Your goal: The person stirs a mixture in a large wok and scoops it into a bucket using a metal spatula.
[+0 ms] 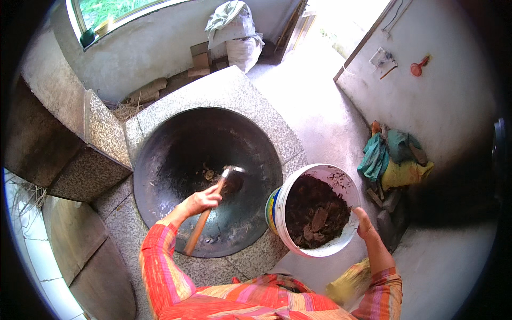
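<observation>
My left hand (201, 202) grips the wooden handle of a metal cooking spatula or ladle (199, 234). Its shiny head is blurred and sits inside a large dark wok (172, 224) set into a speckled stone stove top (244, 94). A few brown scraps (209, 175) lie near the bottom of the wok. At the wok's right edge, my right hand (363, 222) holds the rim of a white plastic bucket (282, 212), tilted towards me. Dark brown, shredded matter with some flat pieces (320, 218) fills much of the bucket.
A raised stone-faced ledge (106, 172) borders the wok on the left. White sacks (244, 52) stand by the far wall, near a bright doorway (340, 24). Teal and yellow bags (404, 172) are heaped against the right wall. A yellow sack (350, 280) lies below the bucket.
</observation>
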Demonstrator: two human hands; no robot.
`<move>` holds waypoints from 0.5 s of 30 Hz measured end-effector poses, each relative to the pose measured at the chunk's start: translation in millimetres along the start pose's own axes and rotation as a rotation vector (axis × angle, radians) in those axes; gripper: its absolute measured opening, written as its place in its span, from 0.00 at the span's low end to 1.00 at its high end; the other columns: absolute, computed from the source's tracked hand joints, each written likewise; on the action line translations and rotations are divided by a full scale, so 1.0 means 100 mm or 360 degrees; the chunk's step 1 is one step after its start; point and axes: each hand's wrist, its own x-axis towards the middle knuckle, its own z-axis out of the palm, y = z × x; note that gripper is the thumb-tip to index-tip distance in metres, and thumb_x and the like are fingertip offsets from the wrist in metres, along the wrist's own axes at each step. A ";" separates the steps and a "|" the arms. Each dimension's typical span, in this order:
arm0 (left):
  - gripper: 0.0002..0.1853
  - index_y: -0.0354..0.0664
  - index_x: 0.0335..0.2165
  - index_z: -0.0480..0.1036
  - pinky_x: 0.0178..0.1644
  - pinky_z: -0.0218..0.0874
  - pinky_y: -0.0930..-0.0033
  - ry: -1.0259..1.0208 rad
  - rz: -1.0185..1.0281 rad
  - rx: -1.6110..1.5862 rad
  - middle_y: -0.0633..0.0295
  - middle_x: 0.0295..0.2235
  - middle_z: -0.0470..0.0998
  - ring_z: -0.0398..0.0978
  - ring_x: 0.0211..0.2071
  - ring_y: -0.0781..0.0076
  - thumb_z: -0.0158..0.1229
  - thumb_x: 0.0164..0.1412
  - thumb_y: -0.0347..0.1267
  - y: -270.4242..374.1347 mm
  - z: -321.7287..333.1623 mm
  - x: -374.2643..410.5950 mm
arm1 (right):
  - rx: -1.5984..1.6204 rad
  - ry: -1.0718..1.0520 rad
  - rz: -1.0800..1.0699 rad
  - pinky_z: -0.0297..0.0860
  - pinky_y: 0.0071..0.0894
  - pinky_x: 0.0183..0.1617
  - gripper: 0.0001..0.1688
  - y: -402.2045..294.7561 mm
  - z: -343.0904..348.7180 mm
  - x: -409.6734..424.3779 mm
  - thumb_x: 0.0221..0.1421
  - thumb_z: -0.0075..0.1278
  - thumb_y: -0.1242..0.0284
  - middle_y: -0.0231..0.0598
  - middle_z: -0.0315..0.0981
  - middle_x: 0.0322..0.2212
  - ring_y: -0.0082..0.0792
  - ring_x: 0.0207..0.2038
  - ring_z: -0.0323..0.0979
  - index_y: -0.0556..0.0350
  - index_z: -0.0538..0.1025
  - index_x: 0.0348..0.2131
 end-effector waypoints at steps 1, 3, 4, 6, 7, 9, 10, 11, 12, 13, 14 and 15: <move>0.13 0.48 0.24 0.68 0.47 0.67 0.67 -0.0140 -0.0004 0.0027 0.68 0.40 0.72 0.63 0.53 0.51 0.60 0.36 0.22 0.05 0.03 -0.20 | 0.0016 -0.0035 0.0013 0.63 0.35 0.43 0.24 0.05 -0.07 0.03 0.49 0.45 0.57 0.34 0.70 0.38 0.34 0.40 0.67 0.51 0.71 0.42; 0.10 0.49 0.24 0.68 0.48 0.67 0.67 -0.0232 -0.0024 0.0077 0.69 0.41 0.72 0.63 0.52 0.51 0.58 0.39 0.24 0.09 -0.02 -0.43 | -0.0024 -0.0028 0.0016 0.63 0.34 0.44 0.23 0.07 -0.11 0.06 0.51 0.45 0.59 0.35 0.69 0.40 0.33 0.42 0.66 0.52 0.70 0.44; 0.10 0.49 0.25 0.68 0.48 0.67 0.67 -0.0233 -0.0038 0.0098 0.69 0.41 0.72 0.63 0.52 0.52 0.58 0.40 0.25 0.12 -0.09 -0.43 | -0.0123 -0.0043 -0.0061 0.62 0.34 0.44 0.23 0.03 -0.05 0.01 0.53 0.44 0.59 0.35 0.69 0.40 0.32 0.41 0.66 0.52 0.70 0.44; 0.07 0.49 0.26 0.69 0.50 0.64 0.64 -0.0214 -0.0085 0.0123 0.67 0.42 0.72 0.63 0.53 0.49 0.56 0.43 0.27 0.09 -0.17 -0.37 | -0.0325 -0.0073 -0.0226 0.61 0.33 0.44 0.22 -0.05 0.10 -0.12 0.56 0.42 0.60 0.36 0.68 0.41 0.31 0.41 0.65 0.54 0.68 0.45; 0.07 0.48 0.26 0.69 0.52 0.62 0.63 -0.0132 -0.0071 0.0129 0.65 0.42 0.72 0.62 0.53 0.48 0.56 0.43 0.26 0.06 -0.24 -0.25 | -0.0429 -0.0079 -0.0319 0.61 0.32 0.45 0.21 -0.10 0.16 -0.18 0.57 0.41 0.61 0.36 0.68 0.41 0.31 0.41 0.65 0.55 0.68 0.46; 0.08 0.47 0.26 0.70 0.53 0.61 0.62 0.0161 -0.0125 0.0084 0.63 0.43 0.71 0.61 0.53 0.48 0.56 0.43 0.25 0.04 -0.32 0.07 | -0.0449 -0.0108 -0.0334 0.61 0.31 0.45 0.21 -0.07 0.10 -0.15 0.59 0.40 0.62 0.35 0.68 0.40 0.30 0.40 0.64 0.55 0.68 0.46; 0.08 0.47 0.26 0.69 0.53 0.62 0.62 0.0312 -0.0177 0.0083 0.63 0.43 0.71 0.61 0.53 0.49 0.57 0.43 0.24 0.01 -0.32 0.23 | -0.0372 -0.0128 -0.0256 0.60 0.31 0.45 0.20 -0.01 -0.02 -0.06 0.59 0.39 0.62 0.35 0.68 0.40 0.30 0.40 0.64 0.55 0.68 0.45; 0.09 0.46 0.26 0.69 0.52 0.62 0.62 0.0462 -0.0227 0.0081 0.63 0.44 0.71 0.62 0.53 0.50 0.57 0.42 0.23 -0.01 -0.32 0.39 | -0.0293 -0.0147 -0.0177 0.60 0.30 0.45 0.20 0.05 -0.16 0.00 0.59 0.39 0.62 0.34 0.68 0.40 0.29 0.40 0.64 0.55 0.68 0.45; 0.09 0.46 0.26 0.69 0.52 0.62 0.62 0.0546 -0.0285 0.0040 0.62 0.45 0.70 0.60 0.54 0.50 0.56 0.44 0.22 -0.02 -0.32 0.54 | -0.0263 0.0004 -0.0177 0.60 0.32 0.39 0.20 0.01 -0.04 0.01 0.52 0.43 0.60 0.33 0.67 0.33 0.30 0.35 0.64 0.53 0.69 0.40; 0.10 0.46 0.26 0.69 0.52 0.62 0.61 0.0598 -0.0346 0.0015 0.62 0.46 0.70 0.60 0.54 0.48 0.56 0.44 0.21 -0.06 -0.27 0.67 | -0.0237 0.0162 -0.0184 0.60 0.33 0.33 0.21 -0.05 0.09 -0.01 0.45 0.46 0.58 0.32 0.66 0.27 0.32 0.29 0.65 0.51 0.71 0.36; 0.10 0.46 0.26 0.68 0.52 0.62 0.61 0.0643 -0.0350 -0.0040 0.62 0.46 0.70 0.60 0.54 0.48 0.56 0.43 0.20 -0.10 -0.21 0.77 | -0.0047 0.0180 0.0005 0.61 0.33 0.34 0.22 -0.06 0.05 0.02 0.45 0.47 0.56 0.32 0.67 0.28 0.31 0.31 0.65 0.51 0.71 0.36; 0.11 0.46 0.26 0.68 0.52 0.61 0.60 0.0678 -0.0372 -0.0089 0.62 0.46 0.70 0.60 0.54 0.47 0.56 0.42 0.20 -0.11 -0.17 0.81 | -0.0050 0.0152 0.0004 0.61 0.33 0.36 0.24 -0.08 0.07 0.01 0.45 0.48 0.56 0.32 0.67 0.31 0.32 0.33 0.65 0.50 0.71 0.38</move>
